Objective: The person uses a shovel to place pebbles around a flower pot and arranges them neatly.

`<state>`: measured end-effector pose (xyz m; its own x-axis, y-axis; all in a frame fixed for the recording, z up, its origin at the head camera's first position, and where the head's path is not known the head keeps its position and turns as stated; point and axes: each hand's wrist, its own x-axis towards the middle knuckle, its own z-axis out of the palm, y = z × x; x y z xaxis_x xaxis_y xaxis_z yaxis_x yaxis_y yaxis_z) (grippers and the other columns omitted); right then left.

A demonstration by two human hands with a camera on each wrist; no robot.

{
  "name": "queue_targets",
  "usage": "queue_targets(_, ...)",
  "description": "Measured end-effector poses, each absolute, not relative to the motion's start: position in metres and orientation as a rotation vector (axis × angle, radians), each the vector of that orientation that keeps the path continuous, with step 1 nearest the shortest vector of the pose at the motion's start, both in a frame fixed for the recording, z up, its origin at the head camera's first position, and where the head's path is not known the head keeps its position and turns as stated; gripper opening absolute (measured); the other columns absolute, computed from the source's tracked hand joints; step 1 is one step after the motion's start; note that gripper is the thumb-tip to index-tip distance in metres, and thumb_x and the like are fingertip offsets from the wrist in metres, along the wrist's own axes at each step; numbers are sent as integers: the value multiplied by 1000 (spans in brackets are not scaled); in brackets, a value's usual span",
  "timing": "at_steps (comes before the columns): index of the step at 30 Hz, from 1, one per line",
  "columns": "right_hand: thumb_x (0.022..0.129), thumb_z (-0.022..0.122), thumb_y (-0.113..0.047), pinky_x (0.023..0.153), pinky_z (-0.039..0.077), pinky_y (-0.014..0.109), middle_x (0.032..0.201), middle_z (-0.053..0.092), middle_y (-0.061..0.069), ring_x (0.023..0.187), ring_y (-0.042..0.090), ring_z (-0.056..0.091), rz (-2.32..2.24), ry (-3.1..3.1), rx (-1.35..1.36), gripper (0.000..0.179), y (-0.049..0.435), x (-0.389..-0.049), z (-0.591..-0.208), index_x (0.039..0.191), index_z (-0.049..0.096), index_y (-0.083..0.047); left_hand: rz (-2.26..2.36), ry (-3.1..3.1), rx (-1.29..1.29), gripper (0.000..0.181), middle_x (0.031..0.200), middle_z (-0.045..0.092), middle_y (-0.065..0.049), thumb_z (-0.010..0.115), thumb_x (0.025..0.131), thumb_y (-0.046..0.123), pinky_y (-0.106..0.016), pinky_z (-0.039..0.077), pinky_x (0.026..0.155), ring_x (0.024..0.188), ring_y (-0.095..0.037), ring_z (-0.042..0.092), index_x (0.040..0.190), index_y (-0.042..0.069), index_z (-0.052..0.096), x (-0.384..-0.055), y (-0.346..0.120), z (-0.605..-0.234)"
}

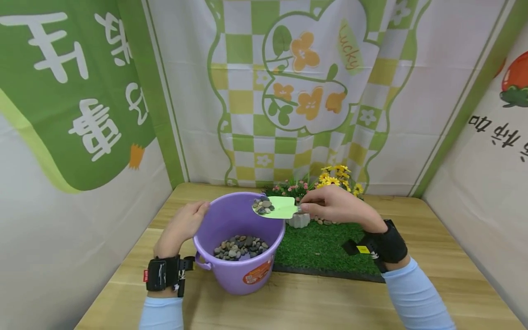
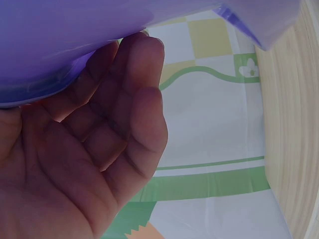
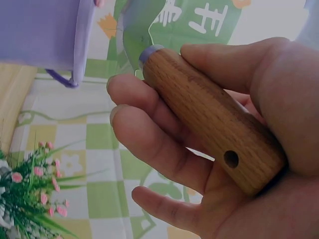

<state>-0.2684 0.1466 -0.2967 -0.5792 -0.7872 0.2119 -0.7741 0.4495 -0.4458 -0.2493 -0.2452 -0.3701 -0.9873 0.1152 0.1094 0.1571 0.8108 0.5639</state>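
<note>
A purple bucket (image 1: pixel 239 278) stands on the wooden table, with a layer of pebbles (image 1: pixel 234 247) on its bottom. My left hand (image 1: pixel 184 228) grips the bucket's rim at its left side; in the left wrist view the fingers (image 2: pixel 144 119) curl beside the purple wall. My right hand (image 1: pixel 339 208) holds a small trowel by its wooden handle (image 3: pixel 209 119). The trowel's light-green blade (image 1: pixel 284 207) is over the bucket's right rim, its tip above the opening. A small heap of pebbles (image 1: pixel 263 206) lies on the blade near the tip.
Right of the bucket lies a mat of artificial grass (image 1: pixel 321 245). Behind it are yellow flowers (image 1: pixel 336 176), pink flowers (image 3: pixel 40 172) and a small grey-white pot (image 1: pixel 299 221). Some stones (image 1: pixel 323 221) lie near the pot. Printed cloth (image 1: pixel 198 114) walls the table (image 1: pixel 321 302) on three sides.
</note>
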Motion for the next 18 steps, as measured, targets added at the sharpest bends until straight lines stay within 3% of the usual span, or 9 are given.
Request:
queue_targets(8,100,50,-30,58,51,29,82,64,-10,67,8,61,-815,2678,-1302,29,164,-268,-298,111,69,-10,-881,-2928,-224,59,130,54,-24,22,105,41,-60,36,97,118,-45,47,137,-1,49,-250,-244,-370)
queue_targets(18,100,48,-33,57,49,27,79,62,-7,62,9,57,-825,2695,-1242,27,180,-270,-304,108,68,-16,-896,-2923,-228,58,126,56,-24,23,106,40,-60,38,94,115,-44,50,134,-2,52,-248,-243,-368)
